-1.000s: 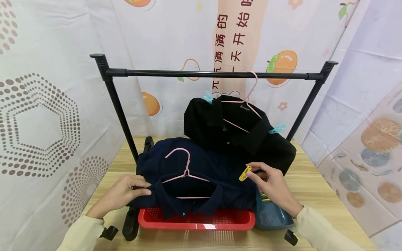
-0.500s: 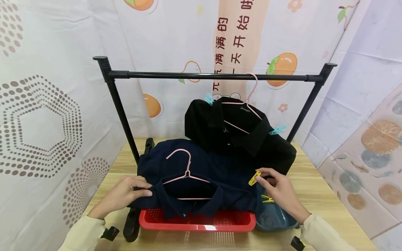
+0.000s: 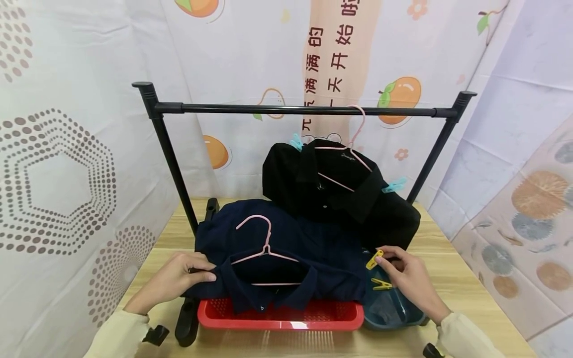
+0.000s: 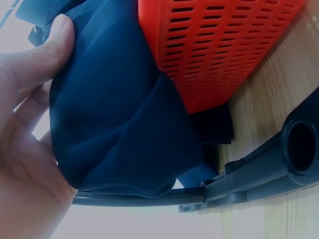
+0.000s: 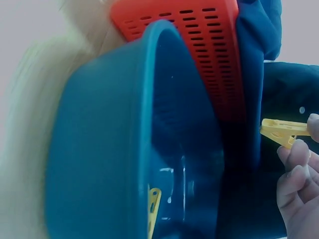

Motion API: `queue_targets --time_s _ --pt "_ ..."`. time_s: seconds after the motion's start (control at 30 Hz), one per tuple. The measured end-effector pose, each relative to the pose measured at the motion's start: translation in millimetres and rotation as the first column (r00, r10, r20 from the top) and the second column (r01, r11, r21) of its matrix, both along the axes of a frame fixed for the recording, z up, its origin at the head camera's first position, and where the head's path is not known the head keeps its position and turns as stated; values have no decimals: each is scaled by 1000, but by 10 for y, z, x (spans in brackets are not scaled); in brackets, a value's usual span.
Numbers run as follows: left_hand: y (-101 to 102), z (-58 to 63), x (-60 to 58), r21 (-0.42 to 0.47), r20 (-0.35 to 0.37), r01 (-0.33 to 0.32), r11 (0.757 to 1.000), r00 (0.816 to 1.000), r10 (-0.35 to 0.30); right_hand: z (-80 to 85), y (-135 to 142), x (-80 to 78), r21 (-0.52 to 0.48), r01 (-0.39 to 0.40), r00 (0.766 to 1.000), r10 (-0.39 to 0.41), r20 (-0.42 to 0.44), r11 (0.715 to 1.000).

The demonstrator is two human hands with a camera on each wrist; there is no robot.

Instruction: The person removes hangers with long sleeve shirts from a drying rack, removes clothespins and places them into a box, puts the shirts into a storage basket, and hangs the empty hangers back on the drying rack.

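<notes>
A navy collared shirt lies over the red basket, with a pink hanger in its neck, hook pointing up. My left hand pinches the shirt's left shoulder between thumb and fingers; the left wrist view shows the thumb on the dark cloth. My right hand pinches a yellow clothespin above the blue tub. A second yellow clothespin is in that tub; the right wrist view shows it only partly, behind the rim.
Behind, a black shirt hangs on a pink hanger from the black rack's bar, with light blue clothespins at its shoulders. The rack's foot stands left of the basket. Everything rests on a wooden table.
My right hand has moved right and slightly down with the yellow clothespin, away from the navy shirt and over the tub. My left hand stays at the shirt's shoulder.
</notes>
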State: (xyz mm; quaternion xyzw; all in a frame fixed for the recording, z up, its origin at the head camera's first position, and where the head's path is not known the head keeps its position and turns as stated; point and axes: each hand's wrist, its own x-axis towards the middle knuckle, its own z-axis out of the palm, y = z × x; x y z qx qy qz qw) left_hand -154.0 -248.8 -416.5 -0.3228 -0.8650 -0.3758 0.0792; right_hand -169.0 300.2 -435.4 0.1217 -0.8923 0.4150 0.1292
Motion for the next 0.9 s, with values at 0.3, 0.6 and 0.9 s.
queue_targets --time_s 0.3,0.6,0.9 --pt "-9 -15 6 11 -23 10 1000 1000 -10 -112 117 9 48 20 999 -21 25 999" --pt "-19 -37 -1 19 -19 22 1000 1000 -22 -231 256 -35 157 67 994 -80 79 985" --pt "-28 -30 -12 17 -13 13 1000 1000 -13 -270 288 -75 190 47 992 -68 103 981"
